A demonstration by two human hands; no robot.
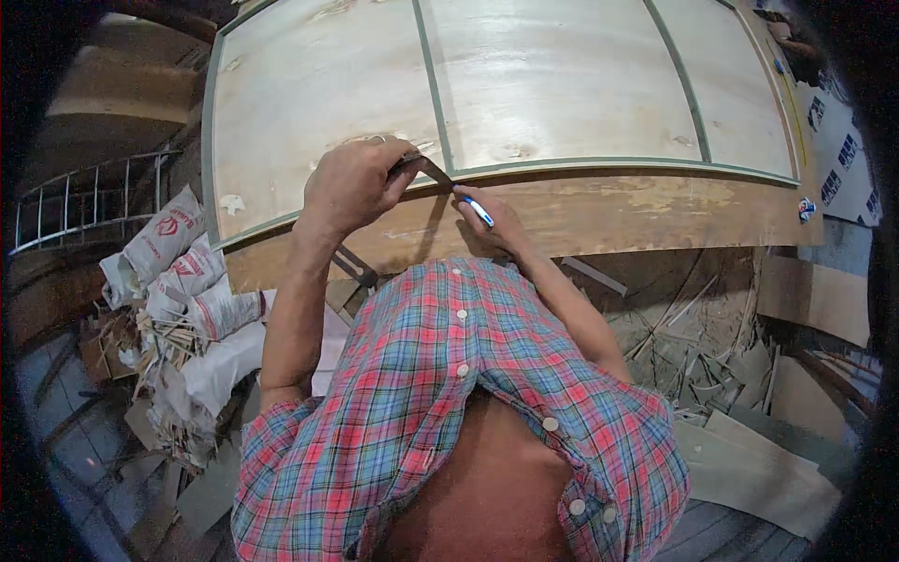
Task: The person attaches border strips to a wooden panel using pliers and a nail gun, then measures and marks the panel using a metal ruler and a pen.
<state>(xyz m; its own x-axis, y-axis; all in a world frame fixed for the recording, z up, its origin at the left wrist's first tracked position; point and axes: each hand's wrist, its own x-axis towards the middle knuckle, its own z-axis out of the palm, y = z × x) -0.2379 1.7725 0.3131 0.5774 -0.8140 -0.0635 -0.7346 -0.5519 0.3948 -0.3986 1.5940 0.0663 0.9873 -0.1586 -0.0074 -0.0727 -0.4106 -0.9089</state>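
My left hand is closed around a dark, narrow, flat strip, and its exact kind is hard to make out. One end of the strip reaches the near edge of a large pale wood panel framed with grey-green battens. Just right of that end, my right hand grips a white and blue pen. The pen's tip points up toward the strip and the panel edge. Beneath both hands lies the bare brown front of the workbench.
At the left, white printed sacks sit above a heap of wood scraps, near a metal rack. Offcuts and boards cover the floor at the right. A small blue and white packet rests on the bench's right end.
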